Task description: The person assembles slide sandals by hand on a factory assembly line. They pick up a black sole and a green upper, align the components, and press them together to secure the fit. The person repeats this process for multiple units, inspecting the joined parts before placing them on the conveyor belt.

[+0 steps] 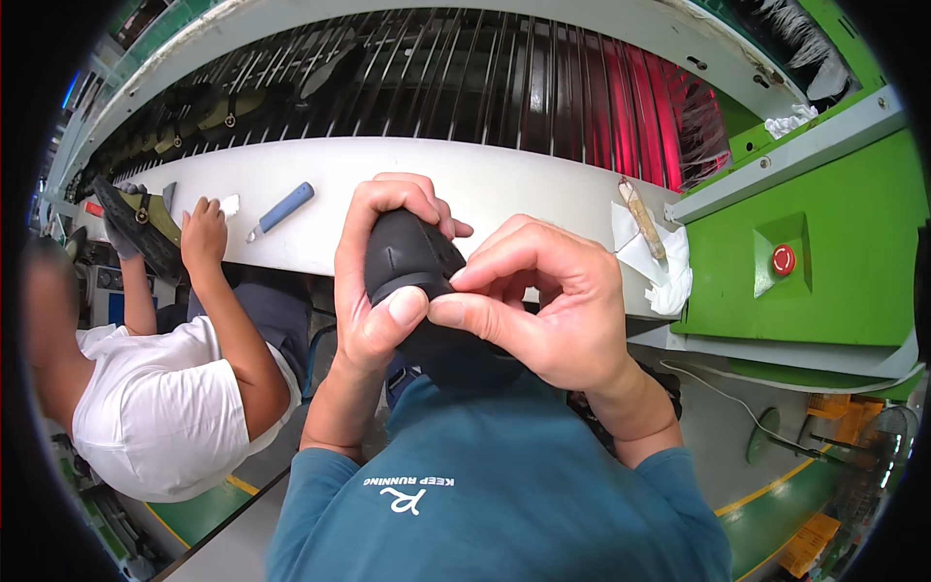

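Note:
A black shoe [412,254] is held up before my chest, over the near edge of the white ledge. My left hand [357,281] wraps round it from the left, fingers over the top and thumb pressed on the near side. From the right, my right hand [558,301] pinches the shoe's edge with thumb and index finger, close to the left thumb. Whether a small bit is caught between those fingertips is hidden. The shoe's lower part falls into shadow against my teal shirt.
On the white ledge [320,160] lie a blue-handled knife [281,210] and a tape-wrapped stick [641,218] on white paper [669,281]. Beyond runs a roller conveyor [465,78]. A green machine with a red button [783,259] stands right. At left, a co-worker [175,398] handles an olive shoe [145,218].

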Demonstrator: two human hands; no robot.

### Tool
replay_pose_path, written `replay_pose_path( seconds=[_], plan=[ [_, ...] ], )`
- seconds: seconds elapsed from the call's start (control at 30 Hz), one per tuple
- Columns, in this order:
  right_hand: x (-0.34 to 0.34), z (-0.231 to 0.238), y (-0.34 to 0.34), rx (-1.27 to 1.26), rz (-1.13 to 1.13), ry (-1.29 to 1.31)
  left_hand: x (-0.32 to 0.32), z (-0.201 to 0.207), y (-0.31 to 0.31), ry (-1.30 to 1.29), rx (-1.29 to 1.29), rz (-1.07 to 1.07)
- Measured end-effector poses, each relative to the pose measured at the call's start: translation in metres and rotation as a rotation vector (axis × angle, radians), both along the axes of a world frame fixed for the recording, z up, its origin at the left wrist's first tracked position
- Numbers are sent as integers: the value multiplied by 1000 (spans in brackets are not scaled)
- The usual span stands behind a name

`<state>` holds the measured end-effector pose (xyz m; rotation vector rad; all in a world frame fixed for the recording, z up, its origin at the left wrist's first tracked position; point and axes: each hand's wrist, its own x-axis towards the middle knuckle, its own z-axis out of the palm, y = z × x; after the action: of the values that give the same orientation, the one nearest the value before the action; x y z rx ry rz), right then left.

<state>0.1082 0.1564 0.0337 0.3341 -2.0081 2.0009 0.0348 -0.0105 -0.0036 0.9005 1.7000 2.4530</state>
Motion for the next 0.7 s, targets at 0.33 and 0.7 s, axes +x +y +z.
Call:
replay_pose_path(
  seconds=[0.33,0.7],
  plan=[
    [-56,-34,-4,307,-78,48,-24,-99,26,38,301,388],
    [-21,-90,-15,562,-111,43,23,-161,-9,90,87,502]
  ],
)
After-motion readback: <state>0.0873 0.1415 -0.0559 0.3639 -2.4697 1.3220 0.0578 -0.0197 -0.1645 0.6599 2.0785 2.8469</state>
